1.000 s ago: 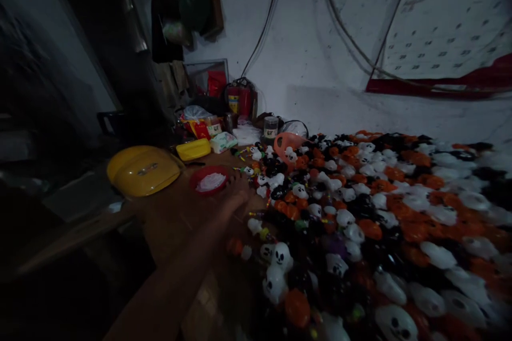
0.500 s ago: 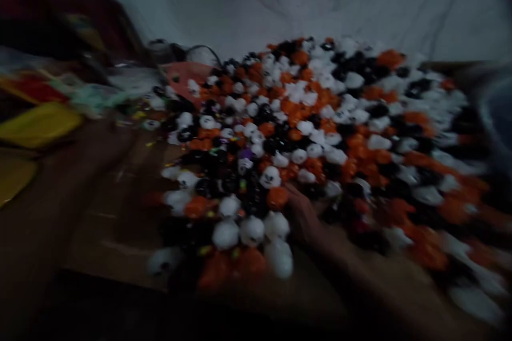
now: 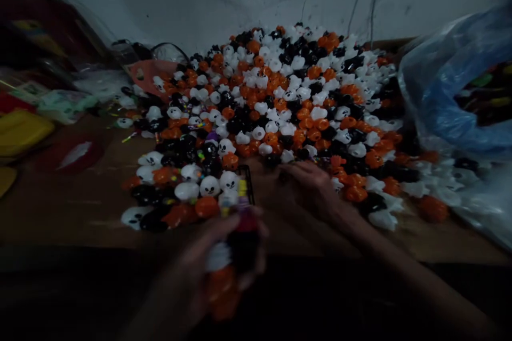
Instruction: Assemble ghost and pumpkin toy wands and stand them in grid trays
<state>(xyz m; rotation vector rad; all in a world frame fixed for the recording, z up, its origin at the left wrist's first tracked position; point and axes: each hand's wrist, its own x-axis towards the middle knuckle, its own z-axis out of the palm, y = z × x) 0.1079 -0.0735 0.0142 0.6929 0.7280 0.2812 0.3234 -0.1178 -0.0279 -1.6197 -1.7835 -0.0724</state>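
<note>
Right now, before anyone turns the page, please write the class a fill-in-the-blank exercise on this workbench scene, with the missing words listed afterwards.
The hand gripping an orange figure is the person's ____ one.
The heaped figures are orange, white and ____.
The plastic bag is tinted ____.
The dish with something white in it is ____.

Missing words: left; black; blue; red.

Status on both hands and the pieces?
Left hand gripping blurred orange, white and black pieces. Right hand at pile's near edge, hold unclear. Pile lies directly beyond.
</note>
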